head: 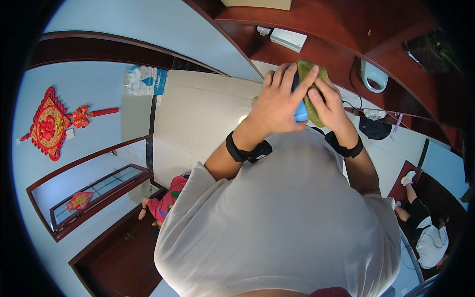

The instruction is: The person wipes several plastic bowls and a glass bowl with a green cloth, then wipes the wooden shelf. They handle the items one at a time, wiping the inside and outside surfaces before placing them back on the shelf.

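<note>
Both hands are raised in front of my chest, close together. My left hand (278,96) is wrapped over a blue object (301,112), whose kind I cannot tell because the fingers cover most of it. A green cloth (313,107) lies against that object's right side and rises above it. My right hand (328,100) grips the cloth, its fingertips meeting the left hand's fingers. Each wrist wears a black strap.
Wooden shelving (315,44) beyond the hands holds a white box (288,39) and a light-blue ring-shaped item (374,76). A black bag (374,129) is at the right. One person (167,200) is at lower left, another (426,237) at lower right.
</note>
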`<action>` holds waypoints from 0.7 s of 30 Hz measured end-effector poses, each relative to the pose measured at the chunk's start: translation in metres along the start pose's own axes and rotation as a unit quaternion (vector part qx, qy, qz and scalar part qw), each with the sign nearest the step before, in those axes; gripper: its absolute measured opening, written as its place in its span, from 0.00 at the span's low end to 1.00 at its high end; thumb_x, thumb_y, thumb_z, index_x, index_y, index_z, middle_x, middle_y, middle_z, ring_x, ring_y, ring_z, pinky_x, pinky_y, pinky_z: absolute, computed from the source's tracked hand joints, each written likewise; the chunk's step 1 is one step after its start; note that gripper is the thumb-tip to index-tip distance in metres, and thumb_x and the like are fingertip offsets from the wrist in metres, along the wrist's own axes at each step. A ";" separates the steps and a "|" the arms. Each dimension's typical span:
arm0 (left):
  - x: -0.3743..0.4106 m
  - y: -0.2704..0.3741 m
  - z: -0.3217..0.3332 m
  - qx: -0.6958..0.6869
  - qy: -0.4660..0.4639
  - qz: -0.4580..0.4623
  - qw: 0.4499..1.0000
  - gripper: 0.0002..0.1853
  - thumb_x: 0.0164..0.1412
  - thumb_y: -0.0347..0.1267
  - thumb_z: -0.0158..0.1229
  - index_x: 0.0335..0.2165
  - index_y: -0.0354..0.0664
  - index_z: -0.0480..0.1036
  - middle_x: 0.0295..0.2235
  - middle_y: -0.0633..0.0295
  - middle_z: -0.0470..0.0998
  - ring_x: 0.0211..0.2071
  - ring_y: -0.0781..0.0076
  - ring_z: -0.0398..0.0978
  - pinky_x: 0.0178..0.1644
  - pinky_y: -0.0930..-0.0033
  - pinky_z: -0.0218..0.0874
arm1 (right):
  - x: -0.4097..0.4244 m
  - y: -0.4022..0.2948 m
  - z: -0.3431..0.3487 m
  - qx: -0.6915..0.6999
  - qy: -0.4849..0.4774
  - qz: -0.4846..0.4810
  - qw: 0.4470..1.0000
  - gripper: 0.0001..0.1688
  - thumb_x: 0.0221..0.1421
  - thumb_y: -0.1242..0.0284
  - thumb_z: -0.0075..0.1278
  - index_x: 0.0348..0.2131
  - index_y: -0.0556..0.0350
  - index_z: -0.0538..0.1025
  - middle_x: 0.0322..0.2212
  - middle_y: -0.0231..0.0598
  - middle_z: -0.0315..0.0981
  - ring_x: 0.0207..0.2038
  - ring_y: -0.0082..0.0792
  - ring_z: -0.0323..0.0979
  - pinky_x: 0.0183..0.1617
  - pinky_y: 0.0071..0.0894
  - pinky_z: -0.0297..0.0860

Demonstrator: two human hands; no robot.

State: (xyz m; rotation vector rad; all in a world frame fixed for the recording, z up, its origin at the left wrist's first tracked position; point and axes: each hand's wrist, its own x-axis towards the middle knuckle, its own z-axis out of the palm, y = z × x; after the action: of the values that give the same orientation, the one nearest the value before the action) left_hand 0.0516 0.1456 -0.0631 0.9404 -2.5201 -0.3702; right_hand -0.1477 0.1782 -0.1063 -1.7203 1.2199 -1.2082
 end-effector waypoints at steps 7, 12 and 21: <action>0.004 -0.013 0.006 -0.022 0.101 -0.086 0.991 0.70 0.28 0.43 0.77 0.72 0.48 0.54 0.65 0.39 0.59 0.62 0.34 0.61 0.65 0.42 0.54 | -0.017 -0.028 0.006 -0.136 0.011 -0.098 0.986 0.14 0.69 0.79 0.47 0.49 0.74 0.75 0.49 0.58 0.72 0.50 0.57 0.72 0.58 0.46 0.67; 0.007 -0.004 0.008 -0.059 0.144 -0.060 0.986 0.67 0.28 0.42 0.75 0.71 0.49 0.58 0.64 0.36 0.59 0.61 0.32 0.61 0.63 0.38 0.54 | -0.029 -0.011 0.008 -0.090 0.079 -0.121 0.985 0.16 0.66 0.83 0.47 0.51 0.75 0.72 0.49 0.55 0.72 0.51 0.54 0.72 0.60 0.43 0.67; 0.014 -0.011 -0.008 -0.017 0.055 0.058 0.997 0.59 0.31 0.41 0.76 0.67 0.56 0.66 0.66 0.42 0.60 0.63 0.35 0.62 0.64 0.39 0.54 | 0.009 -0.004 -0.007 0.455 0.127 0.282 0.835 0.18 0.71 0.74 0.50 0.55 0.64 0.76 0.46 0.32 0.79 0.47 0.23 0.76 0.54 0.24 0.71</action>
State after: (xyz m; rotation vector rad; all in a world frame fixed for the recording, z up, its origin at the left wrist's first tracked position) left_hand 0.0519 0.1275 -0.0558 0.7751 -2.4475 -0.3159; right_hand -0.1518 0.1704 -0.0979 -0.4596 0.9303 -1.3306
